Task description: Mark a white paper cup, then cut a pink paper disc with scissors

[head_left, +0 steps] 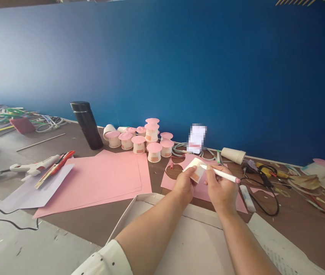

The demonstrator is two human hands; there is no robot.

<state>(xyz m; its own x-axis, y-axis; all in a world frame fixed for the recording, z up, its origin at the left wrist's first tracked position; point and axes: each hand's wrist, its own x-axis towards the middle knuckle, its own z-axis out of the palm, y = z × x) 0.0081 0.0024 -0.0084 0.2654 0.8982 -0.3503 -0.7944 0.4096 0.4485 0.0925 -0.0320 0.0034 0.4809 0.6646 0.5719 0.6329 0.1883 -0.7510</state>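
My left hand (184, 184) is closed around a small white paper cup (195, 169), held upside down over a pink sheet with round holes cut in it (176, 179). In my right hand (221, 187) I pinch a white pen with a pink end (222, 175); its tip touches the cup. Both hands hover just above the brown table.
A cluster of paper cups topped with pink discs (145, 140) stands near the blue wall. A black flask (86, 124) is to its left. Large pink sheets (102, 179), a glue gun (33, 167), a lying paper cup (233, 155), black cables (265, 191) and a white box (185, 236) surround my hands.
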